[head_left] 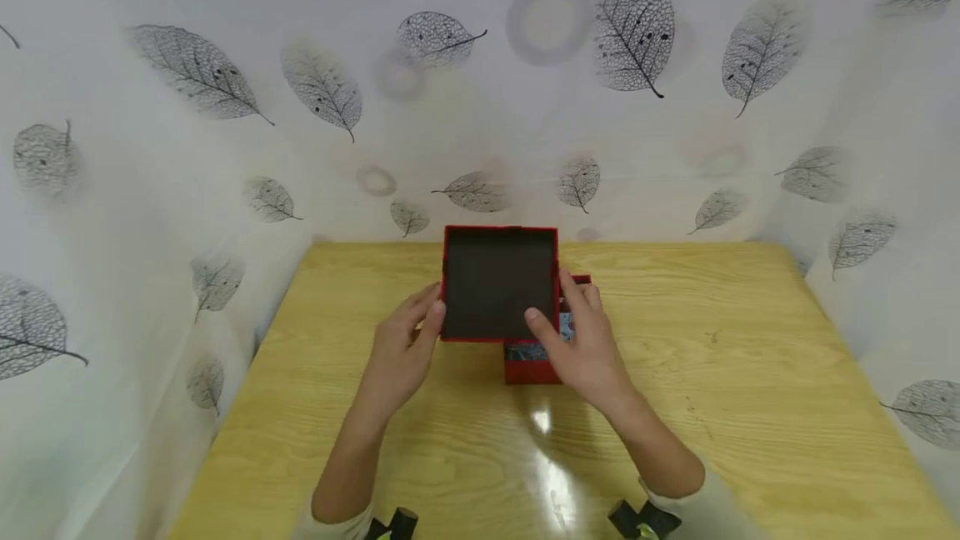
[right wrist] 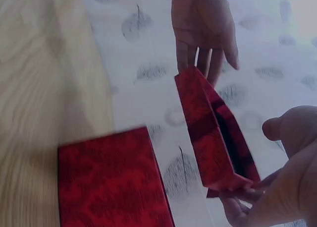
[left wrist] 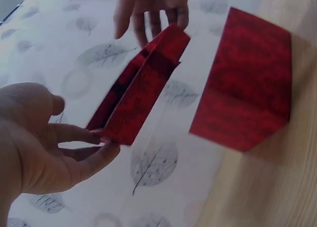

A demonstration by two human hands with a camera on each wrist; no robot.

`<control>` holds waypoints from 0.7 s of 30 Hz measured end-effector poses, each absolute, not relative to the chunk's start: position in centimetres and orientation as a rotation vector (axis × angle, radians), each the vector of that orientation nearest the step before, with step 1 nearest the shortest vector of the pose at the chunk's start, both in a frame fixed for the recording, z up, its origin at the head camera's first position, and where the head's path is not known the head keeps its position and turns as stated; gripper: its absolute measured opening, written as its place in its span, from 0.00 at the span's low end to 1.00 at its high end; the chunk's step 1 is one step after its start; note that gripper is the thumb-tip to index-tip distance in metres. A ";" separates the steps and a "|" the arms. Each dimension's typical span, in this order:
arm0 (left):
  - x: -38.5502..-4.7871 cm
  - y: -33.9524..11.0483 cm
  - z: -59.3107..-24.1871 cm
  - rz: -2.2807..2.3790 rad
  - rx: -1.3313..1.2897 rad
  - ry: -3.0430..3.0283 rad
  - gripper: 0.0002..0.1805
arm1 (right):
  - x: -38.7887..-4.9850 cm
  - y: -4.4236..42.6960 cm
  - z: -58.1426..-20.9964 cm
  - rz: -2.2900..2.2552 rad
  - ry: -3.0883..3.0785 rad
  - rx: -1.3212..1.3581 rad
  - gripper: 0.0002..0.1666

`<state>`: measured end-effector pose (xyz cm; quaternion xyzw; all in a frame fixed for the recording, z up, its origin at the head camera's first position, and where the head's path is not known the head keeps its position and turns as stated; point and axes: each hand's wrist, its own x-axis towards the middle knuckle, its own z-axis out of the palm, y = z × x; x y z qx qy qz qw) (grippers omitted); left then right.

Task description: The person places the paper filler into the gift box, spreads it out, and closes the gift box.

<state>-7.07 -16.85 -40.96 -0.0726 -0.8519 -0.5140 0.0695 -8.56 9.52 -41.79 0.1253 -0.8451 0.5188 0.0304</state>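
A red box lid (head_left: 501,283) with a black inside is held up between both hands, its hollow side facing the head camera. My left hand (head_left: 401,348) holds its left edge, fingertips (left wrist: 106,152) against the red side wall. At the right edge my right hand (head_left: 588,348) holds it, fingers (right wrist: 233,207) bent at the rim and the thumb raised clear of it in the right wrist view. Behind and below the lid stands a red box (head_left: 531,372) with a dark pattern. Blue patterned contents (head_left: 527,352) show in it, mostly hidden by the lid and right hand.
A light wood table (head_left: 720,390) carries the box. Around its back and sides hangs a white leaf-printed sheet (head_left: 480,123). Dark wrist mounts (head_left: 645,519) show at the bottom of the head view.
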 end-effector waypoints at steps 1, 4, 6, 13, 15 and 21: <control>-7.4 -16.1 -41.1 -1.558 -0.229 -2.534 0.26 | -8.8 10.2 -41.8 1.611 -2.580 0.381 0.45; -8.2 -14.4 -41.4 -1.630 -0.235 -2.429 0.25 | -9.2 12.0 -41.9 1.756 -2.451 0.380 0.40; -8.5 -13.5 -41.4 -1.678 -0.250 -2.382 0.24 | -9.4 13.2 -42.0 1.914 -2.330 0.367 0.37; -8.7 -11.4 -41.6 -1.857 -0.408 -2.303 0.28 | -9.3 15.3 -42.7 2.285 -1.898 0.403 0.25; -8.6 -11.0 -41.9 -1.945 -0.415 -2.249 0.31 | -9.1 15.4 -42.8 2.352 -1.805 0.412 0.21; -7.9 -9.2 -42.8 -2.221 -0.270 -2.058 0.33 | -8.7 14.9 -43.6 2.506 -1.683 0.305 0.26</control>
